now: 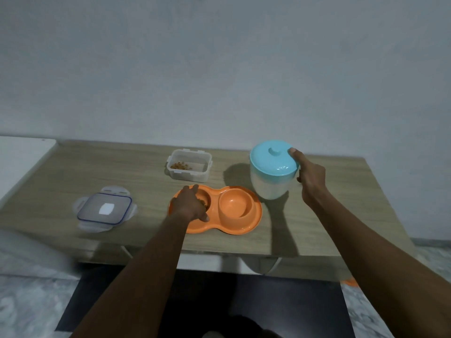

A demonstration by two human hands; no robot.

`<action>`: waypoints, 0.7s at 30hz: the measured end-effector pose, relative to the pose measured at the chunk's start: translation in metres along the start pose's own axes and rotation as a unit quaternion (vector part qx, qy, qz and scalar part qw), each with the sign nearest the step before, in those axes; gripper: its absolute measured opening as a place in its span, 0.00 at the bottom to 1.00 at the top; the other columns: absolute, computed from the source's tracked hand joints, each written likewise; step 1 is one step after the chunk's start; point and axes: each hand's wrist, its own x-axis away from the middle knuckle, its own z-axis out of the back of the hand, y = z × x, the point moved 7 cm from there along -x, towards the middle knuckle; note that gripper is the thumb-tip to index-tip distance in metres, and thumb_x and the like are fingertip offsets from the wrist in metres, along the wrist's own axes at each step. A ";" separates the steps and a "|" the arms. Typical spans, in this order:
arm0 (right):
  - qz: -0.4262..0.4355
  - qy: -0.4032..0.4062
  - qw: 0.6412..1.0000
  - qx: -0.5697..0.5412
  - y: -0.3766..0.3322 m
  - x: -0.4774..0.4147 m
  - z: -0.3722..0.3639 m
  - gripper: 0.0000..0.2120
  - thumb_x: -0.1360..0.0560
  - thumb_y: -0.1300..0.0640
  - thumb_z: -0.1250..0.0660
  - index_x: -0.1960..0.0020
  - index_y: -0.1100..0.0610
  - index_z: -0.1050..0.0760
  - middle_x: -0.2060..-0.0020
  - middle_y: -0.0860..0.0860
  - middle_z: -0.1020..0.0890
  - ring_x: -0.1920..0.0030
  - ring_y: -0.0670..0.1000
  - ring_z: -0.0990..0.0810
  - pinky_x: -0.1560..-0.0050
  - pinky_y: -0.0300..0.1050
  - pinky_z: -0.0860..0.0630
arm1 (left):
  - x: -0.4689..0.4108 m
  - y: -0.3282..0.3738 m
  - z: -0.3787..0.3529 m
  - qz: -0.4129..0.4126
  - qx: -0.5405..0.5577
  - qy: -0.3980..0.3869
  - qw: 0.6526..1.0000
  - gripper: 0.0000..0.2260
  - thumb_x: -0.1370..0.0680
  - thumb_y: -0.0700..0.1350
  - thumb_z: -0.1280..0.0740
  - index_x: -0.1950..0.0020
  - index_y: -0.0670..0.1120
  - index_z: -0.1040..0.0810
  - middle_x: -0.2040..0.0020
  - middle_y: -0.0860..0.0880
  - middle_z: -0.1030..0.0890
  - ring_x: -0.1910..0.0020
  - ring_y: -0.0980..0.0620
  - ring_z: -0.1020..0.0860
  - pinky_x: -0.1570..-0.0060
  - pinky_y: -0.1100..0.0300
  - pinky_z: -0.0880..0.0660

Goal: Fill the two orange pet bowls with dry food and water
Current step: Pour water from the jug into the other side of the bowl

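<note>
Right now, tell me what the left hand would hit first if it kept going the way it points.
The left hand sits over the left bowl of the orange feeder. Going on, it would probably meet that bowl's far rim first, then the clear kibble container. Depth is unclear.

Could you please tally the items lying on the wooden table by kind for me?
Orange double pet dish: 1
Clear food box: 1
Loose box lid: 1
Blue-lidded jug: 1
Total: 4
</note>
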 end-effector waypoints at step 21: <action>0.018 0.005 0.989 0.146 0.022 0.035 0.040 0.35 0.45 0.34 0.20 0.62 0.67 0.21 0.67 0.55 0.23 0.63 0.53 0.26 0.61 0.51 0.31 | -0.001 0.001 0.000 -0.022 -0.040 -0.003 0.999 0.53 0.38 0.47 0.18 0.20 0.47 0.46 0.22 0.44 0.39 0.24 0.42 0.38 0.27 0.45 0.38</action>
